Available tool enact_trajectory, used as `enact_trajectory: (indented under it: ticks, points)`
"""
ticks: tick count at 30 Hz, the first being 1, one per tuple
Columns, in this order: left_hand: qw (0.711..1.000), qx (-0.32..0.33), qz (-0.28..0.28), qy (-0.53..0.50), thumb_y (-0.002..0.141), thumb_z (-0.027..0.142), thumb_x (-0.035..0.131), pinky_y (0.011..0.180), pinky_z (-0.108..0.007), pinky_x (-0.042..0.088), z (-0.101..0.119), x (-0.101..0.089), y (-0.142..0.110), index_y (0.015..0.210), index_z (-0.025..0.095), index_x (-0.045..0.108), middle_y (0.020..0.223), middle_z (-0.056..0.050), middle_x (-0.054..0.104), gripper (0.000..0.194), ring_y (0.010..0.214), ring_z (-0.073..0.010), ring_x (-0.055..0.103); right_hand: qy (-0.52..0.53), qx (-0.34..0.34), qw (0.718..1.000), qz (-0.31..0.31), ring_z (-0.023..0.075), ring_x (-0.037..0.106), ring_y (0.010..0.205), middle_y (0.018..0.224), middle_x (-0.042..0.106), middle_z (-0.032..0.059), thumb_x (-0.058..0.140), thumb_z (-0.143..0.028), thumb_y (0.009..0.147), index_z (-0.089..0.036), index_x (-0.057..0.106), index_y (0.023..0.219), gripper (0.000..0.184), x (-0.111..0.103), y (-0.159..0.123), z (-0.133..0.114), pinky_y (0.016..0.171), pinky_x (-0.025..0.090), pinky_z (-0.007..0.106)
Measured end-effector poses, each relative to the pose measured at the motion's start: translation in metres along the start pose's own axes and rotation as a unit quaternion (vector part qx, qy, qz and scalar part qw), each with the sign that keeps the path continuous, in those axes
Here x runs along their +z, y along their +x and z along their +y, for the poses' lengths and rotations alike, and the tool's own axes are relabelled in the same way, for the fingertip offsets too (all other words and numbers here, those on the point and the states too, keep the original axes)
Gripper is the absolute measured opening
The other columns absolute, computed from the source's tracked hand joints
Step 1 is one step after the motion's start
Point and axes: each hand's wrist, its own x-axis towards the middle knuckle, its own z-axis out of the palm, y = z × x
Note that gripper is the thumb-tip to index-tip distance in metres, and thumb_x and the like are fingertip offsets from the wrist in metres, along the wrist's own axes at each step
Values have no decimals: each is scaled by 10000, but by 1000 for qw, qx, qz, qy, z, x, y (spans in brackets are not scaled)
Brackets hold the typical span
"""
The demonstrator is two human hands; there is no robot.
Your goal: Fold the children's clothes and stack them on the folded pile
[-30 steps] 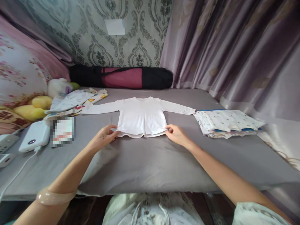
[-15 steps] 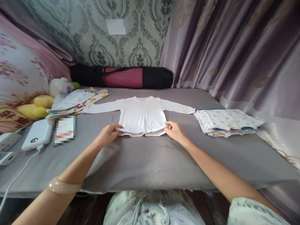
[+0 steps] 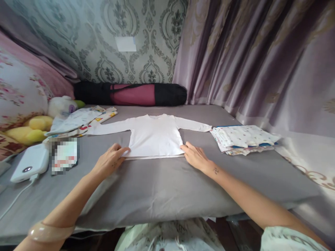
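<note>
A small white long-sleeved shirt (image 3: 155,136) lies flat on the grey-covered surface, its neck away from me and both sleeves stretched out sideways. At its lower left corner, my left hand (image 3: 112,158) grips the hem between thumb and fingers. The opposite hem corner is in the grip of my right hand (image 3: 195,156). The hem runs straight and taut between the two hands, with the back layer showing slightly below the front. My fingertips under the cloth are partly hidden.
Folded printed clothes (image 3: 244,136) are stacked by the right sleeve; more printed cloth (image 3: 75,120) touches the left sleeve. At left are a white power bank (image 3: 30,163) with a cable, a pixelated item (image 3: 64,156) and plush toys (image 3: 31,129). A black-and-maroon roll bag (image 3: 132,94) lies along the wall.
The shirt's hem was slightly raised and wavy; now it lies flat and pulled straight. Both hands have lowered with it, and my left hand has shifted outward. The view has tilted up a little.
</note>
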Motion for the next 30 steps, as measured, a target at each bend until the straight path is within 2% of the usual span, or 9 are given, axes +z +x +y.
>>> enact_trajectory:
  ticks: [2,4,8,12,15,19,23,26,30]
  points:
    - [997,74,11,3,860,289,366,892,-377,455,-1,1,1,1250,245,604,1227,-115,576,460,1065,-277,563,-6,-18,1000,-4,188,617,819,1078,578,83,344,-147,924,-240,595,1125,335,0,0,2,688,393,282]
    - [992,125,-14,-14,859,234,349,965,-381,424,0,0,1,1216,251,624,1288,-90,575,452,1135,-261,538,-6,-35,999,-6,184,610,807,1056,572,80,340,-146,930,-237,608,1105,333,0,-1,5,660,380,272]
    - [987,125,-87,-44,842,234,373,975,-347,422,-3,-10,1,1152,270,658,1289,-57,608,422,1147,-234,564,30,-71,997,-16,166,602,800,1038,579,70,351,-115,915,-240,647,1082,362,-4,-7,13,645,367,251]
    - [990,116,-74,-38,862,429,484,999,-404,385,4,-20,11,985,295,712,1145,-43,683,292,1123,-266,578,149,-127,979,-53,158,609,828,954,635,29,502,-172,858,-261,711,1010,273,-14,4,31,674,386,226]
    - [989,130,-45,-50,907,489,460,936,-381,418,39,-19,34,894,250,705,1000,-61,708,342,1037,-253,608,201,-116,972,-23,155,616,807,897,674,10,532,-223,855,-242,738,906,213,-19,35,47,708,405,225]
    - [960,249,-77,-101,967,329,396,835,-300,468,125,-2,69,1007,202,666,989,-75,674,300,929,-192,630,137,16,985,105,200,605,974,1058,669,53,476,-195,892,-219,724,981,264,-9,95,60,797,424,268]
    - [963,246,-93,-54,916,305,538,864,-303,477,200,20,88,1007,187,639,1058,-78,632,180,1003,-212,606,82,-1,988,133,208,529,1138,1178,629,64,479,-126,873,-215,685,1066,296,9,137,62,896,419,283]
    - [976,198,-78,-38,909,326,556,867,-309,485,223,31,94,1035,170,620,1099,-89,612,211,1040,-225,589,36,-41,991,121,220,525,1120,1165,627,71,434,-88,872,-213,678,1047,326,16,149,64,894,418,307]
    - [982,172,-72,-28,916,312,536,813,-303,502,227,40,94,1019,164,617,1021,-81,636,198,1002,-224,600,-9,-90,992,90,237,526,1084,1124,626,96,395,-75,880,-201,662,1056,344,18,154,70,893,396,338]
